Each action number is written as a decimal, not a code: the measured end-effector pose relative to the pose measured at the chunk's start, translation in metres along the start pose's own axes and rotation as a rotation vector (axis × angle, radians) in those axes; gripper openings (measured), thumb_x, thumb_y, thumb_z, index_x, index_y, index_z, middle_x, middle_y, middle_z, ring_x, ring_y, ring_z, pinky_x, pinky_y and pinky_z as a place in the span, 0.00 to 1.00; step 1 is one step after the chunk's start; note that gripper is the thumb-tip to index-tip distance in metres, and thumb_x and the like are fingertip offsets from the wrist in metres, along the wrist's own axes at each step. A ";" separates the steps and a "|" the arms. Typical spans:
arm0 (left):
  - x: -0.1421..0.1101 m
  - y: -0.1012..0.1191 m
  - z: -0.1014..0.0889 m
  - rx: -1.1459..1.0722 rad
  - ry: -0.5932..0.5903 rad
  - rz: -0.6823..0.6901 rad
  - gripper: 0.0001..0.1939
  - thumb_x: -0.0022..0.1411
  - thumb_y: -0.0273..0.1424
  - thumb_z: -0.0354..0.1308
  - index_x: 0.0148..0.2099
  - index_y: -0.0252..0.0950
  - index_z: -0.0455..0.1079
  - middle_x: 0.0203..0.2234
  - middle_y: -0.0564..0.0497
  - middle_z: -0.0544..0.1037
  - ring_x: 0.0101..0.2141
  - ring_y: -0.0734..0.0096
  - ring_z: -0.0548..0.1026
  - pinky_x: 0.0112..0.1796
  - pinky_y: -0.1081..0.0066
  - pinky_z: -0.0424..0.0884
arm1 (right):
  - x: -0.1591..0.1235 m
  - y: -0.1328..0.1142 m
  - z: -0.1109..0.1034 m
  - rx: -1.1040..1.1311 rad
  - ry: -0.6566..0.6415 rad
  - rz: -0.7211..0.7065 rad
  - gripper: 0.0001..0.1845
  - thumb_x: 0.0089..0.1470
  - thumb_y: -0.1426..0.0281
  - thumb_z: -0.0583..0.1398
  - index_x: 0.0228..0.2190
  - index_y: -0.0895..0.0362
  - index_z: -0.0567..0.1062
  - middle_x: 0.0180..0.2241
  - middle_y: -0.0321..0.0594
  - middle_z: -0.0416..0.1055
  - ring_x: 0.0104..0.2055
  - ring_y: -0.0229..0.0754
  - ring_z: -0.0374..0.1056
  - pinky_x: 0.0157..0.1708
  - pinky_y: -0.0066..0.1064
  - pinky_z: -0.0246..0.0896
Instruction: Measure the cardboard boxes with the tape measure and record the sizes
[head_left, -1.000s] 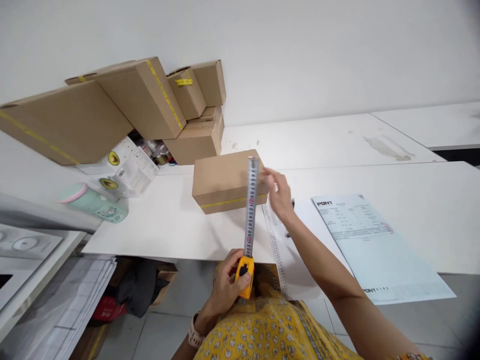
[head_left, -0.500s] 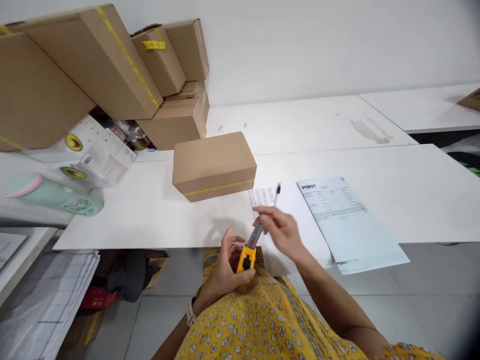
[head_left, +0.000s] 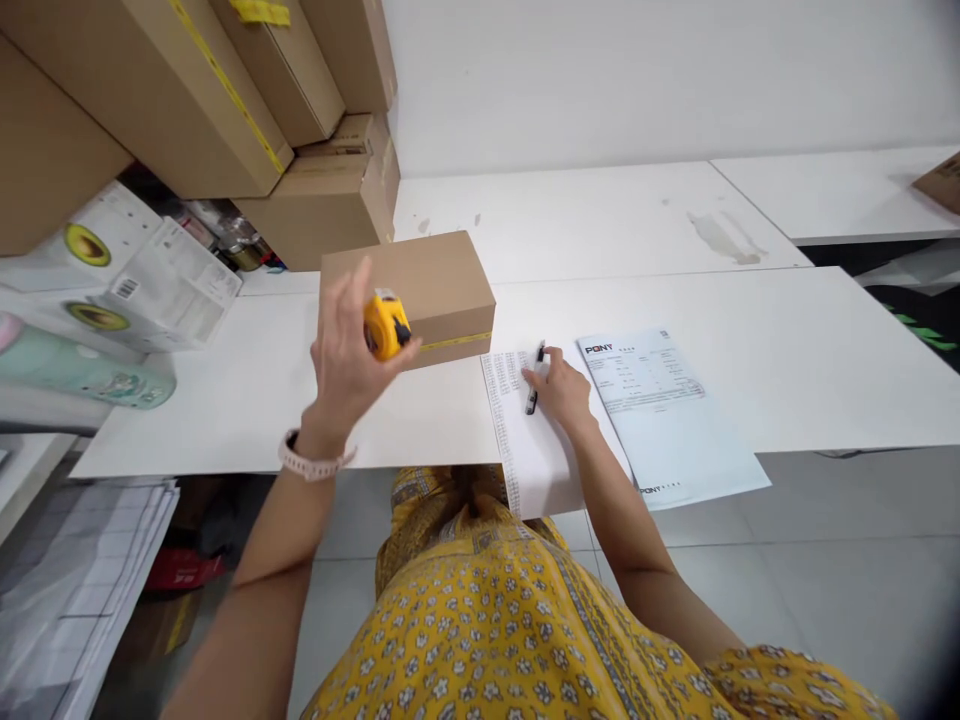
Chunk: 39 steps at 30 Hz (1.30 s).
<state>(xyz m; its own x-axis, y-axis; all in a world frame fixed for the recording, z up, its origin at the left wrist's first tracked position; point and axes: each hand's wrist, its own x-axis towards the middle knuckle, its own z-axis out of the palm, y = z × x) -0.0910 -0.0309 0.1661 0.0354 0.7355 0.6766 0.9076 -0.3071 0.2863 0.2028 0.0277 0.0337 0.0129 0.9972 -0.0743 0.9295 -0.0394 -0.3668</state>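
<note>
My left hand (head_left: pixel 341 350) holds a yellow tape measure (head_left: pixel 387 327), raised in front of the cardboard box (head_left: pixel 420 270), which has a strip of yellow tape along its side. The tape measure's blade is almost wholly inside its case. On the white paper sheet (head_left: pixel 551 460), printed with rows of small figures along its left part, my right hand (head_left: pixel 564 390) has its thumb and fingers around a black-and-white pen (head_left: pixel 532 398). A pale blue PONY document (head_left: pixel 667 420) lies just right of that hand.
Stacked cardboard boxes (head_left: pixel 322 215) and white avocado-print cartons (head_left: pixel 165 280) stand at the left. A mint-green bottle (head_left: pixel 97 370) lies near them. The white table's (head_left: pixel 420 430) front edge runs close to my body. A wet-looking stain (head_left: pixel 724 238) marks the back tabletop.
My left hand has moved up and left with the tape measure, whose blade has drawn in. My right hand has let go of the blade and taken hold of the pen.
</note>
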 end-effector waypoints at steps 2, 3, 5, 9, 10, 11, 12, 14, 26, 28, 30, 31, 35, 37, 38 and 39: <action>0.028 -0.012 0.009 0.105 -0.068 -0.013 0.45 0.55 0.36 0.69 0.71 0.42 0.55 0.62 0.38 0.67 0.60 0.44 0.68 0.50 0.51 0.76 | 0.001 -0.002 0.002 -0.007 -0.034 -0.041 0.25 0.63 0.69 0.54 0.60 0.60 0.66 0.45 0.54 0.78 0.44 0.54 0.74 0.39 0.38 0.61; 0.038 -0.018 0.015 0.132 -0.103 -0.024 0.43 0.56 0.35 0.69 0.71 0.42 0.57 0.62 0.38 0.67 0.60 0.43 0.68 0.50 0.50 0.76 | 0.002 0.000 0.002 0.031 -0.030 -0.055 0.25 0.62 0.72 0.52 0.59 0.60 0.68 0.44 0.54 0.79 0.43 0.54 0.74 0.41 0.39 0.62; 0.049 -0.028 0.027 0.145 -0.167 -0.036 0.39 0.57 0.33 0.66 0.70 0.41 0.60 0.61 0.38 0.67 0.59 0.43 0.69 0.53 0.49 0.73 | 0.001 0.006 0.002 0.237 -0.002 -0.062 0.23 0.60 0.73 0.51 0.55 0.61 0.73 0.38 0.51 0.79 0.40 0.52 0.74 0.42 0.40 0.63; 0.052 -0.053 0.051 0.095 -0.224 -0.022 0.27 0.64 0.34 0.61 0.65 0.42 0.67 0.60 0.42 0.70 0.58 0.47 0.69 0.59 0.49 0.67 | -0.007 0.026 -0.011 1.041 -0.060 -0.075 0.20 0.58 0.63 0.55 0.46 0.58 0.78 0.33 0.44 0.79 0.36 0.48 0.75 0.42 0.42 0.69; 0.052 -0.060 0.057 0.082 -0.231 -0.014 0.23 0.67 0.37 0.59 0.63 0.41 0.68 0.60 0.43 0.71 0.58 0.49 0.69 0.60 0.48 0.65 | -0.011 0.029 -0.016 1.207 -0.085 -0.099 0.19 0.56 0.62 0.57 0.45 0.57 0.78 0.35 0.45 0.80 0.38 0.48 0.76 0.43 0.43 0.70; 0.052 -0.068 0.061 0.070 -0.236 -0.002 0.21 0.69 0.39 0.55 0.61 0.39 0.69 0.59 0.43 0.71 0.59 0.50 0.69 0.60 0.46 0.64 | -0.015 0.032 -0.021 1.323 -0.099 -0.128 0.18 0.55 0.61 0.60 0.44 0.56 0.78 0.37 0.44 0.81 0.41 0.48 0.77 0.46 0.44 0.70; 0.053 -0.074 0.065 0.060 -0.231 0.015 0.21 0.71 0.41 0.53 0.60 0.36 0.69 0.59 0.44 0.71 0.60 0.51 0.68 0.61 0.44 0.63 | -0.019 0.033 -0.026 1.390 -0.101 -0.154 0.18 0.52 0.60 0.62 0.43 0.55 0.78 0.39 0.44 0.81 0.43 0.48 0.77 0.47 0.44 0.70; 0.052 -0.081 0.071 0.060 -0.158 0.049 0.23 0.71 0.43 0.53 0.60 0.33 0.68 0.61 0.44 0.69 0.63 0.50 0.63 0.63 0.39 0.56 | -0.025 0.034 -0.032 1.408 -0.070 -0.180 0.18 0.49 0.61 0.67 0.41 0.52 0.77 0.37 0.40 0.80 0.41 0.45 0.76 0.47 0.43 0.70; -0.132 0.084 0.134 -0.183 -0.650 0.259 0.36 0.68 0.49 0.55 0.68 0.28 0.60 0.68 0.33 0.62 0.69 0.47 0.55 0.67 0.43 0.48 | -0.008 0.021 0.018 1.335 -0.123 -0.070 0.28 0.51 0.46 0.65 0.43 0.54 0.74 0.39 0.42 0.78 0.42 0.44 0.74 0.45 0.38 0.68; -0.140 0.090 0.139 -0.129 -0.785 0.248 0.45 0.66 0.54 0.55 0.72 0.27 0.52 0.72 0.32 0.52 0.72 0.45 0.45 0.68 0.41 0.39 | -0.005 0.022 0.023 1.231 -0.068 -0.063 0.23 0.48 0.50 0.68 0.36 0.55 0.75 0.34 0.38 0.76 0.37 0.41 0.71 0.42 0.36 0.66; -0.140 0.089 0.141 -0.105 -0.829 0.249 0.50 0.64 0.57 0.56 0.74 0.28 0.48 0.73 0.33 0.48 0.73 0.46 0.42 0.68 0.42 0.33 | -0.002 0.024 0.025 1.131 0.006 -0.082 0.20 0.51 0.51 0.66 0.31 0.55 0.72 0.29 0.34 0.71 0.32 0.38 0.66 0.37 0.33 0.63; -0.139 0.087 0.141 -0.100 -0.832 0.253 0.51 0.63 0.58 0.57 0.74 0.28 0.47 0.73 0.33 0.47 0.73 0.46 0.41 0.68 0.43 0.32 | -0.001 0.024 0.025 1.093 0.029 -0.100 0.19 0.53 0.52 0.65 0.30 0.55 0.71 0.28 0.33 0.70 0.31 0.37 0.64 0.35 0.32 0.62; -0.139 0.084 0.143 -0.082 -0.827 0.274 0.56 0.59 0.58 0.62 0.74 0.28 0.45 0.73 0.34 0.46 0.73 0.45 0.40 0.68 0.43 0.29 | 0.003 0.025 0.024 1.032 0.015 -0.151 0.19 0.54 0.53 0.64 0.34 0.54 0.69 0.30 0.33 0.70 0.30 0.37 0.64 0.33 0.31 0.60; -0.142 0.084 0.144 -0.078 -0.822 0.274 0.55 0.59 0.56 0.63 0.74 0.28 0.45 0.74 0.34 0.46 0.73 0.45 0.40 0.68 0.44 0.29 | 0.005 0.025 0.025 1.011 0.009 -0.131 0.19 0.54 0.52 0.64 0.31 0.54 0.67 0.28 0.33 0.69 0.29 0.37 0.64 0.32 0.31 0.60; -0.143 0.085 0.145 -0.081 -0.820 0.274 0.55 0.59 0.55 0.63 0.74 0.28 0.45 0.74 0.34 0.46 0.73 0.45 0.40 0.68 0.43 0.29 | 0.006 0.025 0.026 0.990 0.020 -0.114 0.19 0.54 0.52 0.63 0.29 0.53 0.66 0.25 0.32 0.67 0.27 0.37 0.63 0.30 0.31 0.59; -0.143 0.085 0.145 -0.085 -0.819 0.272 0.54 0.60 0.55 0.62 0.74 0.28 0.45 0.73 0.34 0.46 0.73 0.45 0.40 0.68 0.43 0.29 | 0.006 0.026 0.027 0.964 0.036 -0.101 0.20 0.54 0.52 0.63 0.28 0.53 0.65 0.24 0.31 0.65 0.26 0.36 0.62 0.29 0.30 0.57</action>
<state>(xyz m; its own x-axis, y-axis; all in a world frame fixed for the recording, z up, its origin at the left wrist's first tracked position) 0.0417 -0.0745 -0.0053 0.5667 0.8231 0.0368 0.7905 -0.5558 0.2572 0.2172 0.0313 -0.0010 -0.0245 0.9995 0.0220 0.2260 0.0270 -0.9737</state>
